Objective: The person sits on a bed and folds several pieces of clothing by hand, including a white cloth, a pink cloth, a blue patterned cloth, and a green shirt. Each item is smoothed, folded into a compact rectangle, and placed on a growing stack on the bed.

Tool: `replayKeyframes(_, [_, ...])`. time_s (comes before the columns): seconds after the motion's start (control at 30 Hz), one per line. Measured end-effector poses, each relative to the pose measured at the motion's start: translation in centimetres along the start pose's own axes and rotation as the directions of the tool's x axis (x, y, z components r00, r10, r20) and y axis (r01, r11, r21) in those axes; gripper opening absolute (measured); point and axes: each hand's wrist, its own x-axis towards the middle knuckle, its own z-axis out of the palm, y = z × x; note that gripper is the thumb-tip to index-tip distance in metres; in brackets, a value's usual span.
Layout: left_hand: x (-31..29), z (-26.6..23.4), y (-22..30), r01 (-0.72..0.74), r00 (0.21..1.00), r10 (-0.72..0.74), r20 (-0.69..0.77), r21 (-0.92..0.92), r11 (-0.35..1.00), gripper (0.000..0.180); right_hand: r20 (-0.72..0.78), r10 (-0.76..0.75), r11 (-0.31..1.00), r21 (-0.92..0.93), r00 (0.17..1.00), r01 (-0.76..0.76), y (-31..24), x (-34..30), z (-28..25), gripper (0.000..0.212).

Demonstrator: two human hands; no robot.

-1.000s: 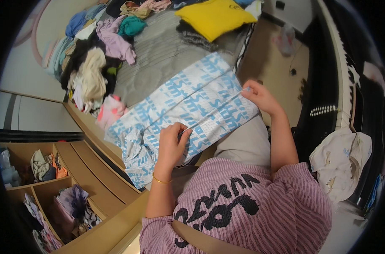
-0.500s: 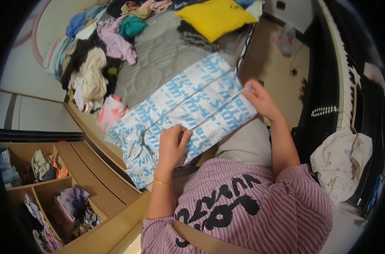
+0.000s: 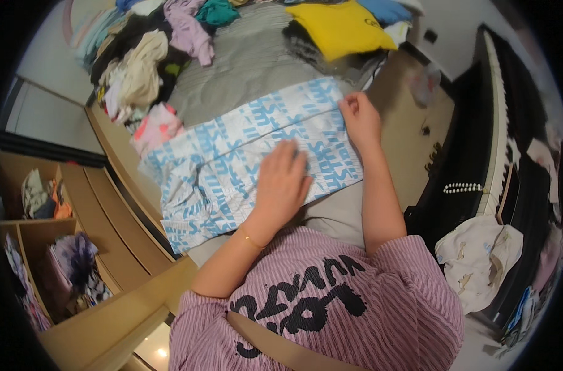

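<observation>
A white garment with blue lettering (image 3: 232, 148) lies folded into a long strip across my lap and the near edge of the bed. My left hand (image 3: 284, 182) rests palm down on its middle, fingers stretched out and slightly blurred. At the garment's far right corner, my right hand (image 3: 361, 120) pinches the edge between thumb and fingers. Toward its left end the cloth is crumpled. A pink-and-white cloth (image 3: 158, 128) lies against that end.
A grey bed (image 3: 244, 68) holds a heap of clothes (image 3: 139, 68) at left and a folded yellow garment (image 3: 343, 28) at far right. Left of me is an open drawer (image 3: 120, 229) with clothes in compartments. A piano keyboard (image 3: 501, 117) and patterned white cloth (image 3: 476, 260) stand at right.
A lengthwise fold has been laid flat across the garment. My left hand has let go of its pinch and moved right, now flat on the cloth; my right hand has moved to the far corner.
</observation>
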Motion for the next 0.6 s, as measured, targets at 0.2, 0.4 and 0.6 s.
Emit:
replayKeyframes(0.2, [0.2, 4.5, 3.6, -0.249, 0.960, 0.251, 0.121, -0.028, 0.968, 0.054, -0.032, 0.061, 0.995, -0.081, 0.998, -0.063, 4.1, 1.3, 1.0, 0.039])
replayKeyframes(0.4, [1.7, 6.7, 6.3, -0.341, 0.919, 0.305, 0.249, 0.117, 0.933, 0.031, 0.278, 0.308, 0.922, 0.146, 0.910, -0.357, 5.0, 1.5, 0.4, 0.054])
replayKeyframes(0.6, [4.5, 10.0, 11.1, -0.269, 0.954, 0.158, 0.253, 0.500, 0.823, 0.023, 0.340, 0.362, 0.919, 0.025, 0.868, -0.393, 2.8, 2.7, -0.9, 0.067])
